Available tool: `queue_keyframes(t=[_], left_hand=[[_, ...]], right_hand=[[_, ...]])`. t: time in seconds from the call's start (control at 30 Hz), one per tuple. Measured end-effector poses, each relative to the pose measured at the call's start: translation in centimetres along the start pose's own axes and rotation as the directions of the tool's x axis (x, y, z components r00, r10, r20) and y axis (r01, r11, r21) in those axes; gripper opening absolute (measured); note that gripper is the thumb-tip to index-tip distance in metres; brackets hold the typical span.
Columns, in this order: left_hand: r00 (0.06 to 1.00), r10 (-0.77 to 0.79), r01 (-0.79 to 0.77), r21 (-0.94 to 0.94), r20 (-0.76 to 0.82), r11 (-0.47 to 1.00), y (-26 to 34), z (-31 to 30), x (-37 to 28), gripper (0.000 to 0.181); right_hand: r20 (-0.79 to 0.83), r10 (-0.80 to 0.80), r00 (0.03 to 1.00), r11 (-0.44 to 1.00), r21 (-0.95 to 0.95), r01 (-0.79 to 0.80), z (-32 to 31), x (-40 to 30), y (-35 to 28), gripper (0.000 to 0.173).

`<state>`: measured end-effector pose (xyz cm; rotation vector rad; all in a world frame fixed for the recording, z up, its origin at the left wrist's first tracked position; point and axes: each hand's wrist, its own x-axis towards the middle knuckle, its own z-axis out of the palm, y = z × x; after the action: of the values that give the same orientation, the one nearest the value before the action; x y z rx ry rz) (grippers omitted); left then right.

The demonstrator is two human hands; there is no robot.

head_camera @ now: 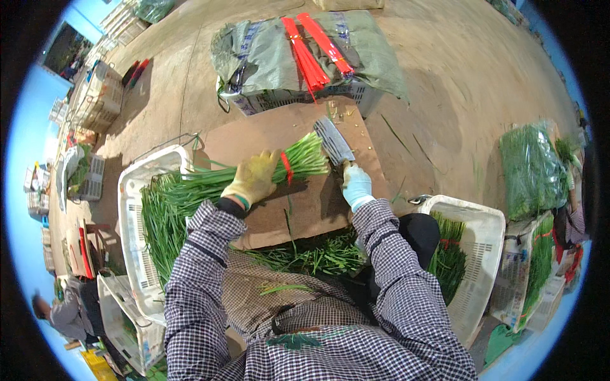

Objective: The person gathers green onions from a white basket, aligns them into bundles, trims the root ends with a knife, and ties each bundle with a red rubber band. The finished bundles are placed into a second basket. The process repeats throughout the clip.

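My left hand [255,175], in a yellowish glove, is closed around a bundle of long green leafy stalks [307,155], perhaps garlic chives. A red tie [287,167] circles the bundle just beyond my fingers. Its pale cut ends point right, over a brown board [267,219]; the leaves trail left into a white plastic crate [126,190]. In a light blue glove, my right hand [357,183] grips a cleaver [335,142] by its handle. The wide blade lies close to the stalk ends, and whether it touches them I cannot tell.
Two bunches of red strips [305,59] [326,45] lie on a green woven sack [376,57] over a crate beyond the board. At my right, a white crate [481,247] holds tied greens [448,252]. Loose trimmings [329,255] lie below the board. A person [66,309] is at far left.
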<state>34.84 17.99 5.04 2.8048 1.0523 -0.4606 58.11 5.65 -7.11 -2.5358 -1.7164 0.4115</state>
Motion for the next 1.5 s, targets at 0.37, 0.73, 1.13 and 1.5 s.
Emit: queue_keyframes(t=[0.37, 0.73, 1.13, 1.5], left_hand=[[0.993, 0.018, -0.005, 0.109, -0.115, 0.994, 6.1, 3.2, 3.2, 0.111], [0.960, -0.083, 0.051, -0.127, -0.268, 0.991, 3.9, 6.1, 0.5, 0.089], [0.966, -0.182, 0.194, -0.048, 0.186, 0.980, 3.4, 3.8, 2.4, 0.094], [0.980, -0.185, 0.182, 0.044, 0.074, 0.982, 4.2, 6.1, 2.3, 0.057]], right_hand=[[-0.087, 0.361, 0.928, 0.424, 0.902, -0.080, 0.0, -3.8, -1.0, 0.036], [0.014, 0.240, 0.971, 0.448, 0.886, -0.123, 2.7, -6.6, -6.3, 0.042], [-0.126, -0.087, 0.988, 0.746, 0.649, 0.148, 1.5, -7.1, -6.4, 0.040], [-0.086, -0.069, 0.994, 0.780, 0.617, 0.107, 0.3, -12.9, -7.2, 0.019]])
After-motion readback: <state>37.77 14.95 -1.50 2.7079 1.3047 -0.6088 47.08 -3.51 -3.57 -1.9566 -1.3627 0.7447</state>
